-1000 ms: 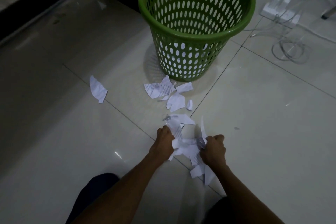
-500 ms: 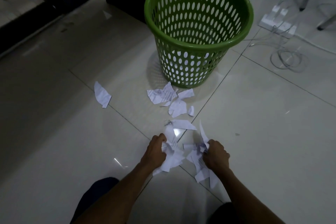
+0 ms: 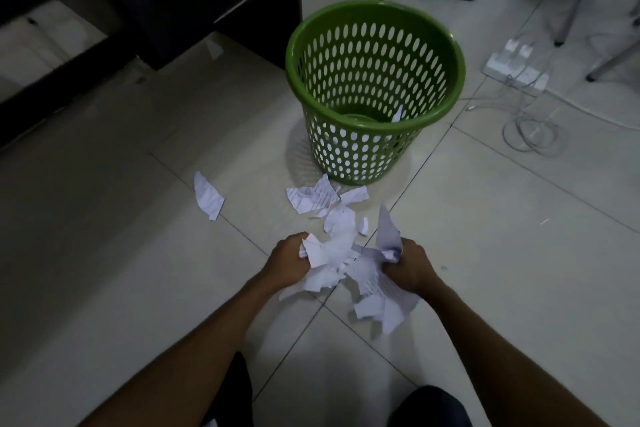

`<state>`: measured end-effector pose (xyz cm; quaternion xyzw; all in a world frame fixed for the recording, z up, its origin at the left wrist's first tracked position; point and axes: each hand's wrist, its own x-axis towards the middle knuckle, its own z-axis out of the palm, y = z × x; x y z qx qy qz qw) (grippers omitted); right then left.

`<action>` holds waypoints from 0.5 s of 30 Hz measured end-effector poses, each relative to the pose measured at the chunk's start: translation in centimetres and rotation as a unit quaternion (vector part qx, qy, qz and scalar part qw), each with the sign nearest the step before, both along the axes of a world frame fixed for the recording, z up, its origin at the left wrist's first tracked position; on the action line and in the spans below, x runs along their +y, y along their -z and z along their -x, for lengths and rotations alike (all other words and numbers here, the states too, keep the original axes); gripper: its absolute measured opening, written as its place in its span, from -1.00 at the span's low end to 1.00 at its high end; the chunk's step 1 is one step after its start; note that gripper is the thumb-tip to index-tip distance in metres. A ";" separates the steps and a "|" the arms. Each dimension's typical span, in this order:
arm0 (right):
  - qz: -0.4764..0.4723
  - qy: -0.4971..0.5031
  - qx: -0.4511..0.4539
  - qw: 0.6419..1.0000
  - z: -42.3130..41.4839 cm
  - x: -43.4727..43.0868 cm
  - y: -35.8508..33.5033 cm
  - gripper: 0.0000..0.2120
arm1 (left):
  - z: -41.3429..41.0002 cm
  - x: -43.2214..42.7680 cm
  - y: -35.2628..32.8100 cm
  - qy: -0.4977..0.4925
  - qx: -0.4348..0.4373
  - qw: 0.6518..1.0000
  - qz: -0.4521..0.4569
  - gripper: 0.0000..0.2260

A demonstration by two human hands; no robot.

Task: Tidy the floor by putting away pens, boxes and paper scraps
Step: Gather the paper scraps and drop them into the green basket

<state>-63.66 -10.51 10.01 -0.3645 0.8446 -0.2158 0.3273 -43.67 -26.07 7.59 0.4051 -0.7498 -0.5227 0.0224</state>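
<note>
Left hand [image 3: 289, 258] & right hand [image 3: 410, 267], apart, each clamped on wad of paper scraps [image 3: 346, 263], low over floor [image 3: 138, 253]. Loose bits dangling underneath: may drop en route to green basket [image 3: 375, 163]. More scraps [image 3: 313, 198] btwn wad & basket; one stray [image 3: 207, 199] at left, easily missed.

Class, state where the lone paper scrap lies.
Head view: the lone paper scrap lies on the floor, left of the scrap cluster at the foot of the green basket.

I see loose scraps [image 3: 313, 199] on the floor [image 3: 104, 253] between bundle [image 3: 332, 265] and bin [image 3: 360, 156]; one scrap [image 3: 207, 198] lies apart to the left, a power strip [image 3: 516, 71] right of the bin.
</note>
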 end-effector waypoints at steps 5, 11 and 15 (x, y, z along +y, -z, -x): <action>0.086 0.017 -0.004 0.996 1.4 -3.9 -6.5 -0.64 | 2.6 -2.6 -7.6 -0.001 0.116 0.993 -0.006 -0.59; 0.214 0.018 0.021 0.976 2.7 -8.1 -14.7 -0.90 | 5.6 -5.3 -15.3 -0.035 0.167 0.985 0.029 -0.84; 0.279 0.030 0.032 0.959 4.7 -10.4 -17.6 -0.75 | 8.1 -7.6 -18.9 -0.054 0.208 0.975 0.055 -0.80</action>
